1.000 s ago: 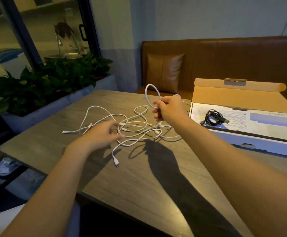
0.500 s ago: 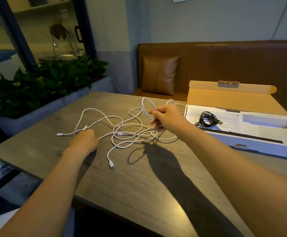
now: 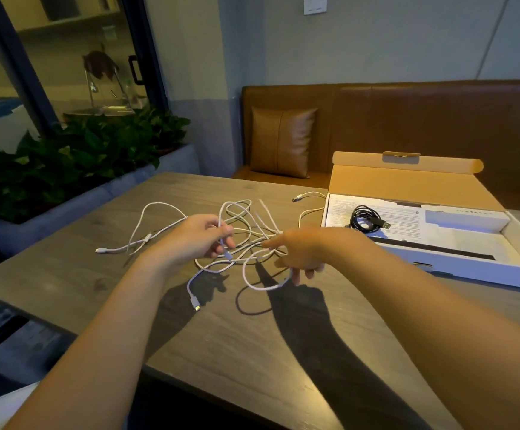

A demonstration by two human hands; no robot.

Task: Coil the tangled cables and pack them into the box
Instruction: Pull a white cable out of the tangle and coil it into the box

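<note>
The near part of the table (image 3: pixel 237 342) lies bare, giving open passage below the hands. The white cables (image 3: pixel 243 240) sprawl across the middle, loops reaching left and toward the box (image 3: pixel 469 268). The box's raised lid (image 3: pixel 407 178) blocks its far side; its near wall is low. Inside, the black cable (image 3: pixel 364 219) fills the left end, and the right part is free.

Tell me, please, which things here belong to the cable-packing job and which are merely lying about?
Job: tangled white cables, black coiled cable, open box, left hand, right hand.
Lying about: cushion, plants, bench.
</note>
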